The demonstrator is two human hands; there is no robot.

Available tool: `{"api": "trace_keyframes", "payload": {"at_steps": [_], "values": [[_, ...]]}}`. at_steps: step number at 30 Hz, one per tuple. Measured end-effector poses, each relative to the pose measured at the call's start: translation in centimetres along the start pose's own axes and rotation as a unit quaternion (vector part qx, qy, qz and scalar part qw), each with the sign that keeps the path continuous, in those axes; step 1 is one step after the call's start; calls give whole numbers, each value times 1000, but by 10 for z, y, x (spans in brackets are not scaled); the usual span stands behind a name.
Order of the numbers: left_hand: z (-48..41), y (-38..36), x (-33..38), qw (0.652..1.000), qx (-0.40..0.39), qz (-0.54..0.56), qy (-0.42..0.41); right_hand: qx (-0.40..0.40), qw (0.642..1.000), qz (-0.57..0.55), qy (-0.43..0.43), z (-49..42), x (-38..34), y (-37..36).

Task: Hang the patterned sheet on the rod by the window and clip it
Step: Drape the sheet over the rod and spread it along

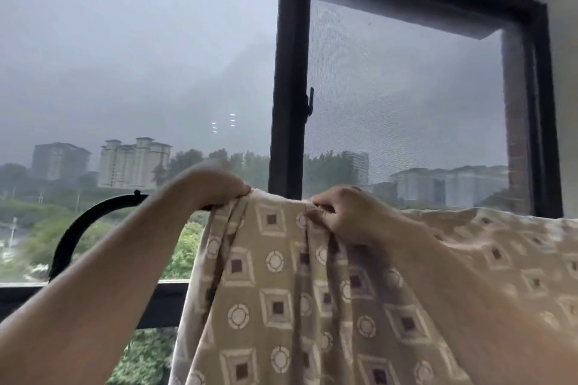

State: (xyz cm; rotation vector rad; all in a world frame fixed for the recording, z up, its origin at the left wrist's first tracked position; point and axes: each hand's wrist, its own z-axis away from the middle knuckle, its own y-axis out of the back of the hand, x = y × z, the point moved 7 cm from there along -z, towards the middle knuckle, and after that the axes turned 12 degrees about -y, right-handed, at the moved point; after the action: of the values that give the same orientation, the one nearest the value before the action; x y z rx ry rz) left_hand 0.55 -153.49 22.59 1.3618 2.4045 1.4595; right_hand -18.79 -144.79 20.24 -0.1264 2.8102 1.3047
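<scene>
The window (406, 87) fills the view, with its dark frame (291, 72) rising behind the work. The patterned sheet (281, 291) already drapes over the top line where the rod would run, though the rod itself is hidden under the cloth. The left hand (215, 184) is clamped on the bunched left edge; the right hand (341, 209) pinches a gather beside it. Hanging looks mostly done; spreading and clipping remain, and no clip shows.
</scene>
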Motion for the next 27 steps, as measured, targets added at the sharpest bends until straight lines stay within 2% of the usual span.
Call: {"api": "trace_keyframes", "payload": {"at_steps": [2, 3, 5, 6, 7, 8, 9, 10, 12, 13, 14, 15, 17, 18, 19, 21, 22, 23, 24, 27], "values": [[20, 5, -8, 991, 110, -41, -57, -2, 999, -33, -25, -11, 7, -4], [40, 9, -10, 976, 195, -53, -85, -8, 997, -59, -44, -13, 13, -5], [91, 9, -17, 919, 374, -40, -122, -3, 993, -98, -70, -16, 23, -5], [112, -2, -24, 903, 416, -8, -110, 2, 990, -116, -81, -18, 25, -4], [124, -16, -35, 902, 419, 68, -84, 10, 987, -136, -87, -19, 26, -1], [124, -35, -49, 894, 388, 222, -39, 16, 982, -160, -94, -18, 25, 2], [119, -58, -57, 854, 327, 404, 3, 20, 978, -184, -100, -17, 24, 6], [113, -79, -57, 789, 244, 562, 36, 26, 972, -209, -104, -16, 22, 10], [109, -91, -39, 685, 88, 721, 48, 32, 957, -263, -121, -14, 25, 15], [107, -86, -30, 665, 51, 744, 29, 32, 950, -282, -131, -12, 27, 17], [105, -80, -21, 672, 31, 740, 0, 24, 949, -284, -139, -11, 28, 19], [103, -75, -12, 694, 32, 718, -26, 9, 950, -275, -145, -9, 27, 21], [97, -76, 4, 735, 63, 673, -46, -41, 952, -267, -143, -9, 22, 22], [94, -80, 10, 770, 87, 630, -43, -73, 946, -288, -131, -7, 15, 22], [91, -81, 17, 824, 117, 553, -37, -103, 938, -310, -119, -5, 7, 22], [88, -81, 38, 924, 171, 340, -26, -145, 930, -323, -97, -4, -5, 19], [90, -79, 55, 955, 194, 224, -19, -162, 927, -324, -95, -3, -8, 17], [90, -79, 74, 972, 197, 130, -23, -180, 923, -329, -91, -3, -13, 15], [88, -83, 92, 977, 196, 83, -33, -199, 924, -316, -80, -2, -20, 15], [87, -109, 126, 982, 155, 56, -96, -169, 977, -127, -28, -2, -25, 24]]}}
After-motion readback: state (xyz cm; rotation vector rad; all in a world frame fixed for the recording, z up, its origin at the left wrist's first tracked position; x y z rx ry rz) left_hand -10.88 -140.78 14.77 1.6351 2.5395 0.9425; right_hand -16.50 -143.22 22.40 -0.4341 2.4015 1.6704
